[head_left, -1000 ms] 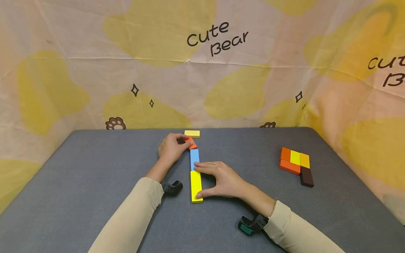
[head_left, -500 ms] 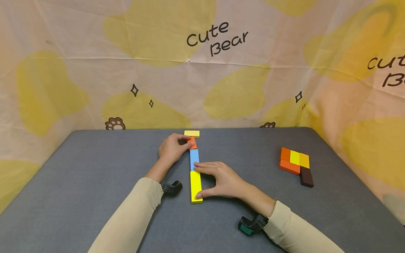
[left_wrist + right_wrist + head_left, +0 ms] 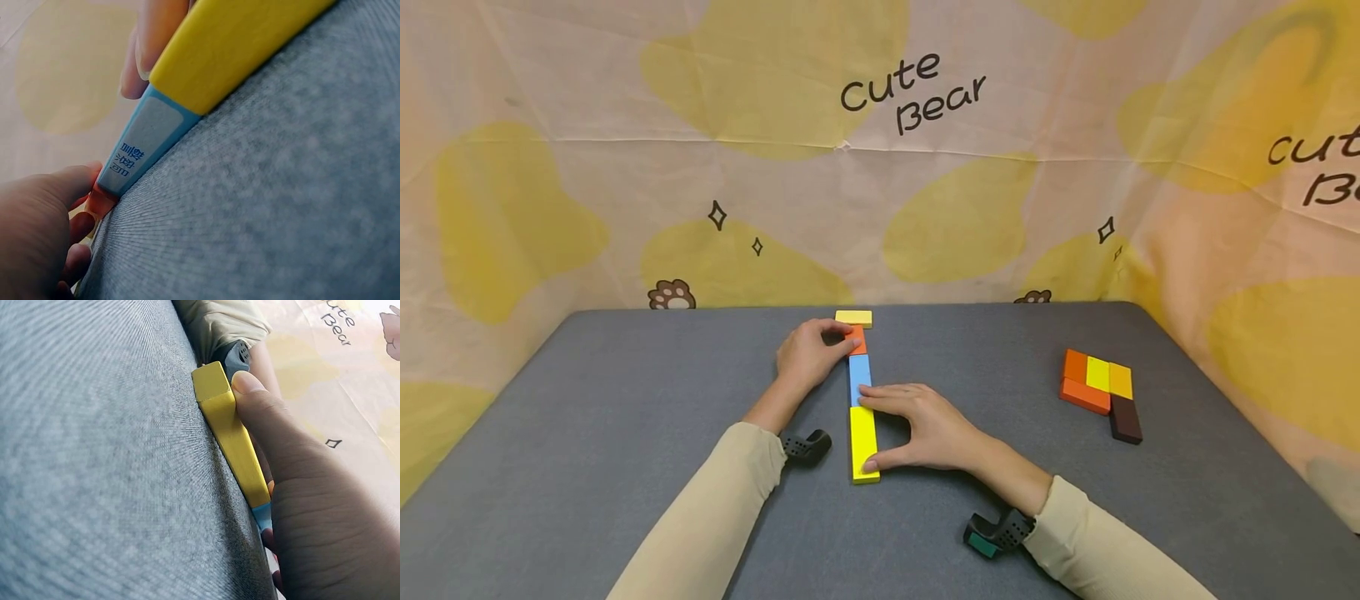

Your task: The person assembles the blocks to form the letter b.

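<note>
Pushed unevenly, the orange block (image 3: 860, 332) that the left hand (image 3: 805, 352) pinches near the desk's (image 3: 625, 467) far edge could skew the blue block (image 3: 859, 373) the wide-spread right hand (image 3: 936, 427) touches.

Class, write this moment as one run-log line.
left hand: pinches orange block; right hand: touches yellow block, blue block; pale block: beyond orange

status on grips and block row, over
Left grip pinching orange block. Right grip touching blue block and long yellow block. All roughly aligned, pale yellow block crosswise beyond. No visible obstruction.
</note>
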Tool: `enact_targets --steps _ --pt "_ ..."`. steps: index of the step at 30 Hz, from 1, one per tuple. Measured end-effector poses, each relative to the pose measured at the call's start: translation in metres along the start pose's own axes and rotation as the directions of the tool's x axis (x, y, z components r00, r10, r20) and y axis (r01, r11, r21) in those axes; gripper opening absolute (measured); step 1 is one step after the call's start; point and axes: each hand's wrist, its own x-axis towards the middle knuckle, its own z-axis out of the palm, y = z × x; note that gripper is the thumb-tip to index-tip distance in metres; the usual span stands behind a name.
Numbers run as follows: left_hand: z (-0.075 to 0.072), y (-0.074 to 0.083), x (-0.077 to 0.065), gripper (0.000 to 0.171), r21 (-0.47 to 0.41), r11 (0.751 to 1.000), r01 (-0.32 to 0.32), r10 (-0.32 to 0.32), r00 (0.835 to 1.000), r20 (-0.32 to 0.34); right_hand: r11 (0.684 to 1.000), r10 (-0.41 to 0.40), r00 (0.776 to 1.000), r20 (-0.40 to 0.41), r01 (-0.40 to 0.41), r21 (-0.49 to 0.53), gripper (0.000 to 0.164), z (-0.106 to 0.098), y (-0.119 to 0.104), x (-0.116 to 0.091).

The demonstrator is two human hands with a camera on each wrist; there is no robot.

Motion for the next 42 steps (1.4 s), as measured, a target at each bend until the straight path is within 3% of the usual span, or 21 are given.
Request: enact_targets --steps 19,25,28,31,36,42 --pt "0.003 -0.001 0.001 0.029 -0.012 1.000 -0.027 0.026 0.999 -0.035 1.000 -0.015 1.000 -0.008 0.015 0.003 0.082 -0.002 -0.002 -0.001" --pt "0.004 -0.004 0.004 0.026 -0.149 0.989 -0.022 -0.001 0.989 -0.150 1.000 -0.015 1.000 -0.012 0.015 0.005 0.082 -0.001 -0.001 -0.001" --pt "0.003 -0.006 0.008 0.023 -0.202 0.979 -0.008 -0.027 0.985 -0.171 1.000 -0.015 1.000 -0.009 0.015 0.004 0.082 0.000 -0.001 0.000" --pt "0.001 -0.008 0.014 0.025 -0.217 0.976 0.015 -0.048 0.988 -0.148 1.000 -0.014 1.000 -0.005 0.014 0.001 0.082 0.001 -0.001 -0.001" --pt "-0.006 -0.009 0.026 0.037 -0.183 0.981 0.063 -0.074 0.996 -0.055 1.000 -0.012 1.000 -0.003 0.012 -0.004 0.082 0.000 -0.002 -0.002" --pt "-0.010 -0.009 0.045 0.041 -0.155 0.986 0.065 -0.056 0.996 0.063 1.000 -0.015 1.000 -0.004 0.015 -0.006 0.082 0.000 -0.004 -0.001"
